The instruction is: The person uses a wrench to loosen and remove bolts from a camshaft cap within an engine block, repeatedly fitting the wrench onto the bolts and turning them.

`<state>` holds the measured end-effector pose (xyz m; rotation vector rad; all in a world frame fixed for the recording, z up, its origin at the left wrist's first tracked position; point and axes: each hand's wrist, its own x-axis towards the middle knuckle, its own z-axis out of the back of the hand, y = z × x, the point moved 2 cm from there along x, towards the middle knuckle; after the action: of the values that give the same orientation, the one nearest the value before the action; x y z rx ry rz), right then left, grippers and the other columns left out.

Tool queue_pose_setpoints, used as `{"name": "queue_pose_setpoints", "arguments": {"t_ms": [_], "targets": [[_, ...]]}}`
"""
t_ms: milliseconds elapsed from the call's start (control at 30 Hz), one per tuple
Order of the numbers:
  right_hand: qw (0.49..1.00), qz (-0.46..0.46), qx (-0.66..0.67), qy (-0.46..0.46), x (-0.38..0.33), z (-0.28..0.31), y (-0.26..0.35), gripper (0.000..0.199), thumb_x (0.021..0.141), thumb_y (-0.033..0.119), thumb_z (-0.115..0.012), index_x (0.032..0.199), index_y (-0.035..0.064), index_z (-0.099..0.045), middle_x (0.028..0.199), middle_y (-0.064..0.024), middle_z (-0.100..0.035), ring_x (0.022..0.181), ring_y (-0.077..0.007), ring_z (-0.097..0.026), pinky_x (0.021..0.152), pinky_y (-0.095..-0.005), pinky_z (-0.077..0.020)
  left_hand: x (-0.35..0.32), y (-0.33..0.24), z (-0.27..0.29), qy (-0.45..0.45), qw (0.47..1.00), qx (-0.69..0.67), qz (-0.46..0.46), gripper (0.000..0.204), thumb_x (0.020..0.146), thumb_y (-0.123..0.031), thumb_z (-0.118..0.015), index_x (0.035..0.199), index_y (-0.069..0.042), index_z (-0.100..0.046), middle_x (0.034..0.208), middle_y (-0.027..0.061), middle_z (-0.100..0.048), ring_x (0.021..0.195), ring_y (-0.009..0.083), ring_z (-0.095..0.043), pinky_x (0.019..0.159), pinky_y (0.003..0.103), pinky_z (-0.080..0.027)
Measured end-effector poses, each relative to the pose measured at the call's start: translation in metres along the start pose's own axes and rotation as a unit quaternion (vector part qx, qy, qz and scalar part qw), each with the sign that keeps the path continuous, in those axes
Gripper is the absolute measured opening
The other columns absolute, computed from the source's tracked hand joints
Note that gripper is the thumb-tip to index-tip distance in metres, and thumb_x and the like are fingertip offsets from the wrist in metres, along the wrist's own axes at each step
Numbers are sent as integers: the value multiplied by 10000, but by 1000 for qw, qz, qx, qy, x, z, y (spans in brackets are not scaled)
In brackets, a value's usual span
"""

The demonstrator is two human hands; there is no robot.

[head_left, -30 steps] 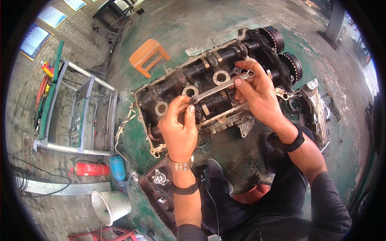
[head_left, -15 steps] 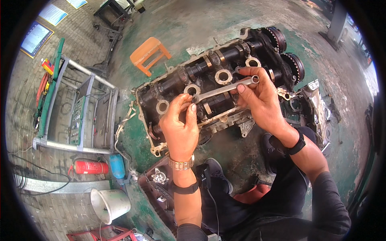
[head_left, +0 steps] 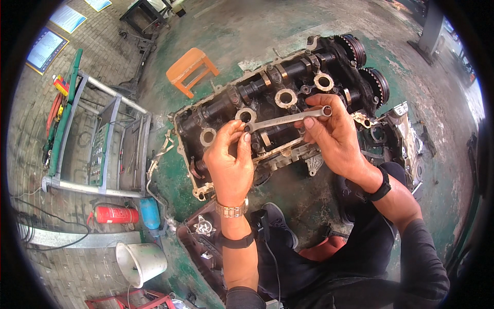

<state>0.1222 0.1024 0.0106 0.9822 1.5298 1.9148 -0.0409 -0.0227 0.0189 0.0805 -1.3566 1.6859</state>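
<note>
A worn concrete workshop floor point(head_left: 267, 31), stained green in patches, fills the view, and a dark, oily metal engine cylinder head point(head_left: 242, 98) with round light-metal bores is seen lying on it in front of the seated person. A slim silver combination wrench point(head_left: 286, 119) is held level above the cylinder head, stretched between both hands. Its open end is pinched between the thumb and fingertips of the left hand point(head_left: 230, 166), which is closed around that end; a metal wristwatch point(head_left: 231, 209) and a black band are worn on this forearm. The ring end of the wrench is gripped by the curled fingers and thumb of the right hand point(head_left: 334, 136), on whose wrist a black strap point(head_left: 380, 189) is worn. Two dark toothed camshaft sprockets point(head_left: 368, 67) are mounted at the far right end of the cylinder head. A small orange wooden stool point(head_left: 190, 69) is set on the floor beyond the head, well apart from it. At the left a grey metal frame trolley point(head_left: 103, 139) is placed, and near it a red fire extinguisher point(head_left: 114, 214) is laid on its side beside a blue cylinder point(head_left: 150, 212). A white plastic bucket point(head_left: 139, 262) is tipped over by the lower edge.
</note>
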Motion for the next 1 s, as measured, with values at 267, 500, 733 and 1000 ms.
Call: {"name": "queue_pose_setpoints", "arguments": {"t_ms": [267, 500, 733, 1000], "targets": [[987, 154, -33, -10, -19, -7, 5, 227, 854, 41, -660, 1054, 11, -557, 816, -151, -638, 675, -259, -638, 584, -357, -481, 0, 3, 1, 4, 1000, -6, 13, 242, 846, 36, -642, 1086, 46, -618, 985, 143, -699, 878, 193, -686, 806, 299, -528], [916, 371, -115, 102, -31, -21, 13, 200, 767, 41, -707, 925, 30, -585, 792, -122, -613, 654, -307, -621, 532, -384, -470, 1, -1, -1, 10, 1000, 0, 14, 231, 846, 34, -633, 1077, 52, -621, 983, 147, -698, 885, 198, -687, 802, 300, -532], [921, 358, -104, 115, -29, -20, 15, 182, 786, 56, -704, 931, 31, -595, 778, -124, -635, 626, -310, -622, 541, -377, -483, 0, 1, 1, 12, 1000, -4, 1, 209, 864, 31, -601, 1071, 47, -621, 974, 145, -699, 885, 205, -689, 794, 299, -528], [987, 81, 133, 31, -8, 13, 21, 219, 984, 200, -469, 1022, -15, -488, 762, -129, -616, 597, -145, -568, 569, -250, -465, 0, 2, 6, 15, 1000, 7, -18, 211, 883, 38, -552, 1084, 38, -618, 981, 146, -701, 901, 206, -686, 805, 297, -518]]}}
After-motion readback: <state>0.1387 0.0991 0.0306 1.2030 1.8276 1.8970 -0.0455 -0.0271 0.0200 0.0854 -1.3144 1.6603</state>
